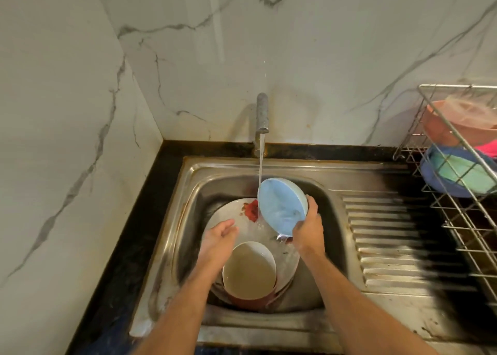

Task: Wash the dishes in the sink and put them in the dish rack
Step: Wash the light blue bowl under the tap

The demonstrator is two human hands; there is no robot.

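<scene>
**u1:** Marble-look wall, dark desk (150, 220), steel sink (330, 177) w/ tap (262, 112) running. Why's the blue bowl (282, 209) tipped like that?

**u2:** Prob so the stream hits the inside and runs off the low edge, you can see water spilling from the bottom. Right hand (308, 229) grips it by the rim, thumb up over the edge, holding it above the other dishes.

**u1:** And the left hand (219, 236)?

**u2:** Loose, fingers relaxed, holding nothing, hovering over the big plate (228, 215). Looks like a rinse imo, not scrubbing.

**u1:** What's left?

**u2:** Plate w/ red food gunk (251, 211) sits right under the stream. White bowl (248, 268) full of murky water is stacked in a reddish one (250, 302) on top of it, all still in the sink. Dish rack (457, 182) is off to the right past the drainboard, already has colored bowls in it, so blue one prob goes there next.
</scene>
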